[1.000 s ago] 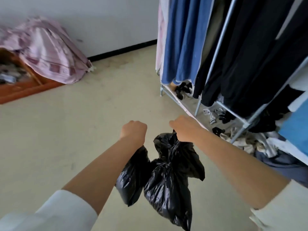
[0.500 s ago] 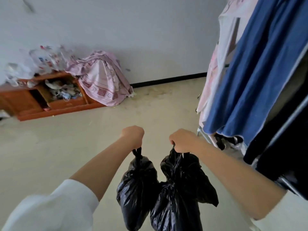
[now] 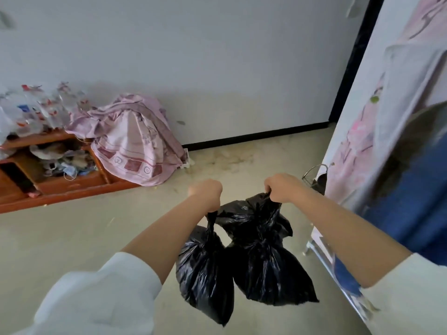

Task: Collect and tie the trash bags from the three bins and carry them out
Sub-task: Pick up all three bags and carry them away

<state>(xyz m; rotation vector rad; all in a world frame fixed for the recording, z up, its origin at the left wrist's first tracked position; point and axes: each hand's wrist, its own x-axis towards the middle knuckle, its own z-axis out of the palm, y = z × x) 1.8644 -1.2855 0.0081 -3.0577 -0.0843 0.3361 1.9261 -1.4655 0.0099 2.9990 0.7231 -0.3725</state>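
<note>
My left hand point(image 3: 207, 195) is clenched around the knotted neck of one tied black trash bag point(image 3: 204, 276), which hangs below it above the floor. My right hand point(image 3: 281, 187) grips the gathered tops of a larger black bundle point(image 3: 263, 259) that looks like two tied trash bags pressed together. Both arms reach forward at waist height, and the bags hang side by side, touching. No bin is in sight.
A low wooden shelf point(image 3: 60, 187) full of clutter stands at the left wall, with plastic bottles on top and a pink cloth bundle point(image 3: 135, 141) beside it. A clothes rack with hanging garments point(image 3: 391, 131) fills the right side. Beige floor point(image 3: 72, 240) lies ahead.
The view has swung left and upward: the clothes rack slid toward the right edge and the shelf and far wall came into sight. Both hands still hold the bags the same way.
</note>
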